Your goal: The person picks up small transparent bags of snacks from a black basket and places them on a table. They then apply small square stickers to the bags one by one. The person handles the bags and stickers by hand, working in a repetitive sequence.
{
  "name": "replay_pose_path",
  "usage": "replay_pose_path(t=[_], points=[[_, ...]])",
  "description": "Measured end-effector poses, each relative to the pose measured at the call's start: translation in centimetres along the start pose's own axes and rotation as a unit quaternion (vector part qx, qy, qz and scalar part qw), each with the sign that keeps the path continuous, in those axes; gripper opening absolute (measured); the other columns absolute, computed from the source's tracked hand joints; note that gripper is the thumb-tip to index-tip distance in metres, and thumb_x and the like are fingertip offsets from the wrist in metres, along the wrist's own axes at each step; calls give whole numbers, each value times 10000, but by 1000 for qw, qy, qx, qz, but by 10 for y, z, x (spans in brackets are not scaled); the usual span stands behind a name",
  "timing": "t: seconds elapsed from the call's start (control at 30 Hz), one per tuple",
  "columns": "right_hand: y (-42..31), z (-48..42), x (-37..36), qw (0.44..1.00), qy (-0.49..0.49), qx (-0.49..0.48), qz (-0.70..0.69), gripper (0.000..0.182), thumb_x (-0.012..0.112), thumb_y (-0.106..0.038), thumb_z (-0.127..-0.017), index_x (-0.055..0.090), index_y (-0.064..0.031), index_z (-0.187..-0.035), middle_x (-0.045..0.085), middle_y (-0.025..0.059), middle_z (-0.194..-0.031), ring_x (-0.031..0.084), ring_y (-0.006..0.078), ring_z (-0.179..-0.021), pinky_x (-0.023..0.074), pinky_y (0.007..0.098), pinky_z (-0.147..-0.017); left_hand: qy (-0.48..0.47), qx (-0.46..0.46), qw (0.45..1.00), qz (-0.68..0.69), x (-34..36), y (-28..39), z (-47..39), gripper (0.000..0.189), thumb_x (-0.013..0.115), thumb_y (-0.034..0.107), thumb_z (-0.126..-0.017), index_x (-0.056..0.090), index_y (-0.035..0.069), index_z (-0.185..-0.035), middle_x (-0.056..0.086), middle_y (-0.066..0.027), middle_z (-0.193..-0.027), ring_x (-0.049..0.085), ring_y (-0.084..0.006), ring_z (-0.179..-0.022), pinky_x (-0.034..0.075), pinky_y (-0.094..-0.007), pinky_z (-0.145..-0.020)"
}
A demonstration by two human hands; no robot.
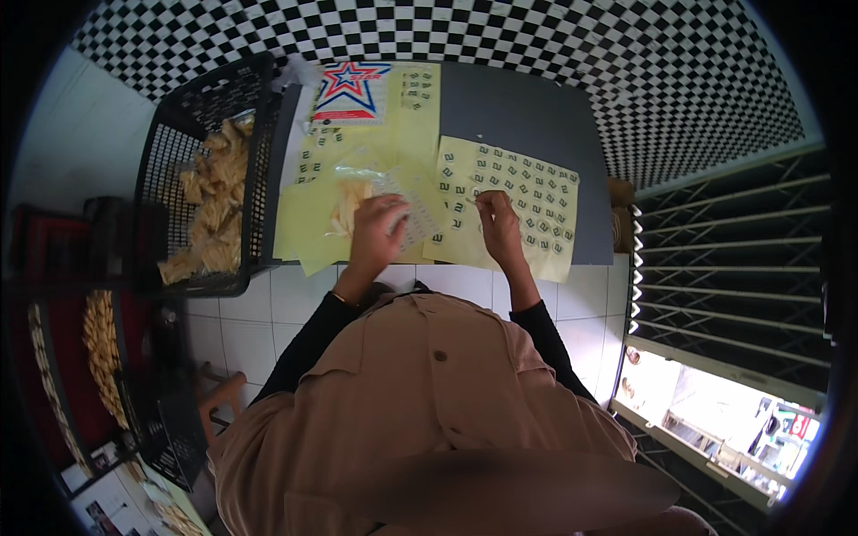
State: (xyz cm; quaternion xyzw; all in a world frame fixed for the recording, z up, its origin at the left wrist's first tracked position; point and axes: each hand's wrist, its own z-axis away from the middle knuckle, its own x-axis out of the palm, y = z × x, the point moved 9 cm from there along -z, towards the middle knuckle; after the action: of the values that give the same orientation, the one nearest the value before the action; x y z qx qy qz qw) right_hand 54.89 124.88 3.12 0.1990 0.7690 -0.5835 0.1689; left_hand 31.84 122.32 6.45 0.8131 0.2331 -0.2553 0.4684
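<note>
My left hand (382,231) lies over the right edge of a clear plastic bag of pale yellow food pieces (350,201), on the yellow sheets; it is blurred, and its grip cannot be made out. My right hand (497,218) is above a yellow sheet of round clear stickers (536,175) with dark marks. Its thumb and index finger pinch a small sticker (472,200). Beneath the bag are more yellow sheets (299,221) and a paler sheet with small marks. A plastic pack with a star print (352,94) rests on the sheets farther back.
A black plastic crate (258,174) of similar filled bags (221,194) stands at the table's left. The dark grey table (523,100) meets a checkered wall (469,33). A folding metal gate (724,268) is at right, a brown stool (224,398) at lower left.
</note>
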Motion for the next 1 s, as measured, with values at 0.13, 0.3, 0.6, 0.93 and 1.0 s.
replay_pose_path(t=[0.13, 0.3, 0.6, 0.93, 1.0], points=[[-38, -10, 43, 997, -29, -74, -6, 103, 596, -23, -849, 559, -8, -944, 586, 144, -956, 592, 349, -856, 484, 408, -753, 96, -143, 982, -81, -57, -62, 17, 386, 685, 99, -761, 587, 27, -1126, 579, -161, -1115, 515, -341, -1036, 398, -431, -931], [-103, -17, 105, 966, -101, -239, 15, 180, 638, -4, -775, 594, -34, -947, 595, 110, -949, 583, 312, -884, 478, 379, -787, 53, -289, 956, 9, -52, -121, 46, 550, 763, 178, -714, 555, -39, -1175, 577, -195, -1109, 528, -322, -1038, 425, -403, -919], [-135, -23, 171, 889, -158, -415, 114, 273, 601, -105, -735, 615, -96, -1008, 590, 23, -1032, 548, 202, -991, 443, 331, -869, 26, -326, 944, 54, -44, -125, 45, 602, 788, 157, -695, 550, -82, -1193, 616, -197, -1106, 610, -257, -1040, 478, -323, -890], [-131, -14, 176, 861, -208, -447, 128, 278, 561, -113, -776, 633, -84, -1043, 600, 6, -1157, 523, 212, -1116, 422, 343, -923, 42, -311, 947, 65, -45, -130, 47, 569, 789, 182, -673, 588, -60, -1146, 616, -218, -1072, 605, -328, -1004, 488, -369, -866], [-133, -15, 173, 864, -200, -445, 124, 288, 574, -98, -766, 636, -74, -1046, 603, 7, -1161, 520, 218, -1129, 423, 347, -927, 48, -321, 943, 74, -46, -131, 46, 577, 791, 184, -665, 588, -61, -1146, 613, -215, -1074, 601, -320, -1009, 489, -370, -865]])
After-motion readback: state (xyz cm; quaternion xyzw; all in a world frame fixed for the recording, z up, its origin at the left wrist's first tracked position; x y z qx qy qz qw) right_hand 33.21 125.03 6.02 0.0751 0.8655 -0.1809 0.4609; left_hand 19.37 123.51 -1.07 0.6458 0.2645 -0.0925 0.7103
